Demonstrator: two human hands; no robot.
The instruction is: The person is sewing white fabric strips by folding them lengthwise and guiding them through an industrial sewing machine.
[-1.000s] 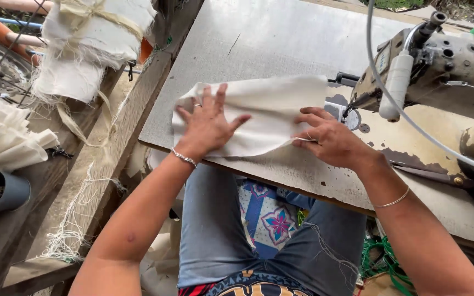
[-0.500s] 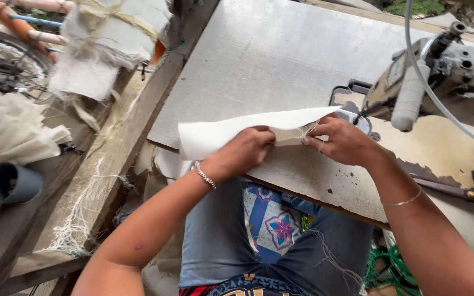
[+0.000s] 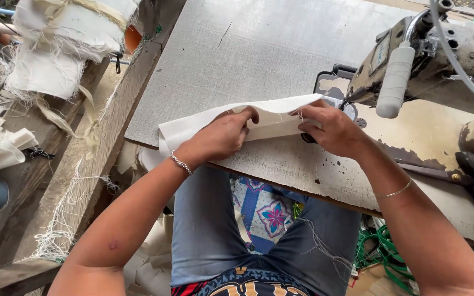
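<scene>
Cloth: we see a piece of cream woven fabric point(image 3: 204, 127), smooth and matte, folded into a long strip with a crisp upper edge; it lies across the front of the tabletop, its right end at the sewing machine's needle area.
Left hand: our left hand point(image 3: 221, 137) is curled closed on the fold near the strip's middle, fingers tucked over the top edge; a thin metal chain bracelet sits at the wrist.
Right hand: our right hand point(image 3: 333, 129) pinches the strip's right end, fingers bent and gripping the cloth just beside the needle plate; a slim bangle circles the forearm.
Tabletop: the tabletop point(image 3: 259, 60) is grey, grainy board, scratched, with chipped, speckled paint along the near edge.
Sewing machine: the sewing machine point(image 3: 440, 60) is worn, cream-painted metal with a white ribbed cylinder at its front.
Bundles: stacks of frayed off-white cloth point(image 3: 67, 38) tied with strips sit well to the left, loose threads trailing down.
Lap: blue denim with a patterned patch.
</scene>
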